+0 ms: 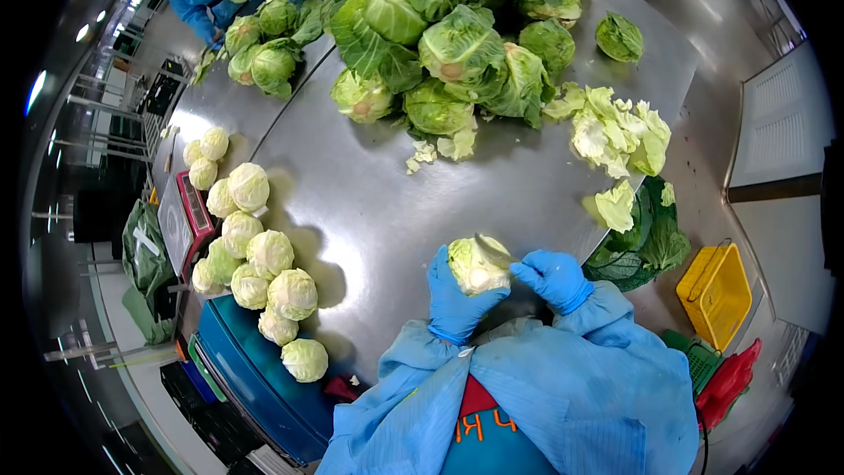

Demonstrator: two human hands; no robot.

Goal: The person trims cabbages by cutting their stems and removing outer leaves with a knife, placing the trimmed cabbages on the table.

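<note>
So I've got this trimmed cabbage (479, 267) cupped in my left hand (459, 303), right in front of me at the near side of the steel table (387, 202). My right hand (554, 278) is half-curled beside it; can't tell if it's gripping the thin grey blade (492, 249) over the leaves. Feels like it'd be dense, fairly stiff, outer leaves tearing easily, so I'd palm the round side, fingers off the edge.

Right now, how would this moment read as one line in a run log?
left hand: holding pale cabbage | right hand: close beside it | left: trimmed heads | ahead: leafy heads piled
</note>
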